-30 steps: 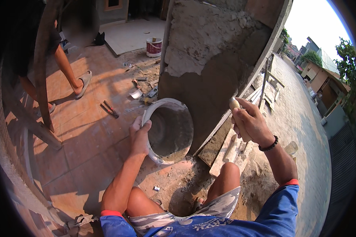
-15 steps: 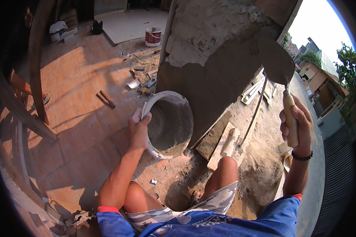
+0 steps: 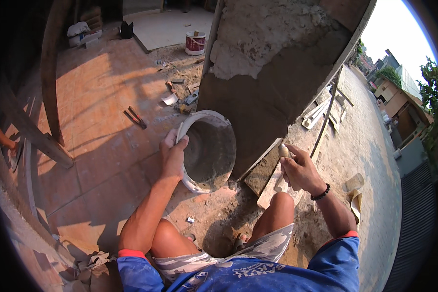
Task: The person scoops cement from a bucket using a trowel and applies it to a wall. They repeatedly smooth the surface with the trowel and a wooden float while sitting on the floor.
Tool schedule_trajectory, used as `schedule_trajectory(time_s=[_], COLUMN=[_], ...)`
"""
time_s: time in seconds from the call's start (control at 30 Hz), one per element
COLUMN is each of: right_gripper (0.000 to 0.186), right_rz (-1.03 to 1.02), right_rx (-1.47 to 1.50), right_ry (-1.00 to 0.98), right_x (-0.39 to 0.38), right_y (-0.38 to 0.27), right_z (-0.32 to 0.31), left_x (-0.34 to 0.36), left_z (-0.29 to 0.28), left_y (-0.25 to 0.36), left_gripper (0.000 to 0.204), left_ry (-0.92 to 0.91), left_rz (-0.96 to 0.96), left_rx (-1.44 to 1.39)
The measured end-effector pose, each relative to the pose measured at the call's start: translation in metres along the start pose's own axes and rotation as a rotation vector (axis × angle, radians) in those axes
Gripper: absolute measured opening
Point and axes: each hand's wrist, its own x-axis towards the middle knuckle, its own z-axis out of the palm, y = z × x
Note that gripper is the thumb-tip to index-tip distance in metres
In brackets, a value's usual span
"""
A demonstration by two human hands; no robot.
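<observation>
My left hand [image 3: 171, 155] is closed over the left rim of a mortar-smeared bucket [image 3: 220, 119], tilted so that its inside faces me. Grey mortar coats the bucket's inner wall and lower part. My right hand [image 3: 302, 170] grips the wooden handle of a trowel [image 3: 283, 152] at the wall's lower right edge. The trowel's blade is hard to make out against the dark wet mortar. That mortar [image 3: 248, 104] covers the lower part of the wall, with a rougher, paler surface [image 3: 272, 34] above. Below my right hand, a wooden float [image 3: 280, 185] lies by my knee.
Red-handled pliers [image 3: 135, 118] lie on the orange tiled floor [image 3: 90, 131]. Hand tools [image 3: 187, 103] and rubble are near the wall's foot, with a red-and-white pail [image 3: 195, 45] behind. Wooden posts [image 3: 49, 73] stand left, near another person's limb [image 3: 5, 140]. Wood scraps [image 3: 317, 116] lie right.
My right hand has come down and left with the trowel, from the wall's upper right to its lower edge. My left hand keeps its hold on the bucket. The other person's limb at left has shifted.
</observation>
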Motion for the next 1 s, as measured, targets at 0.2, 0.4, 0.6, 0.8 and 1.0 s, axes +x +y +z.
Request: schedule_trajectory(time_s=[0.2, 0.4, 0.6, 0.8, 1.0], right_gripper=[0.050, 0.056, 0.037, 0.032, 0.031], right_rz=[-0.134, -0.397, -0.344, -0.518, -0.658], right_rx=[0.244, 0.158, -0.448, -0.765, -0.816], right_ry=[0.162, 0.306, 0.328, 0.178, 0.230], right_x=[-0.019, -0.060, -0.071, -0.013, 0.021], right_y=[-0.069, -0.061, 0.018, 0.093, 0.084], right_z=[-0.040, -0.084, -0.099, -0.098, -0.137], left_x=[-0.001, -0.002, 0.007, 0.006, 0.003], left_z=[-0.009, -0.006, -0.005, 0.001, -0.006], left_y=[-0.001, -0.002, -0.016, -0.016, -0.012], left_gripper=[0.019, 0.027, 0.036, 0.035, 0.025], left_ry=[0.039, 0.008, -0.056, -0.018, 0.035], left_rz=[0.001, -0.024, -0.080, -0.123, -0.116], left_rx=[0.027, -0.005, -0.030, 0.001, 0.087])
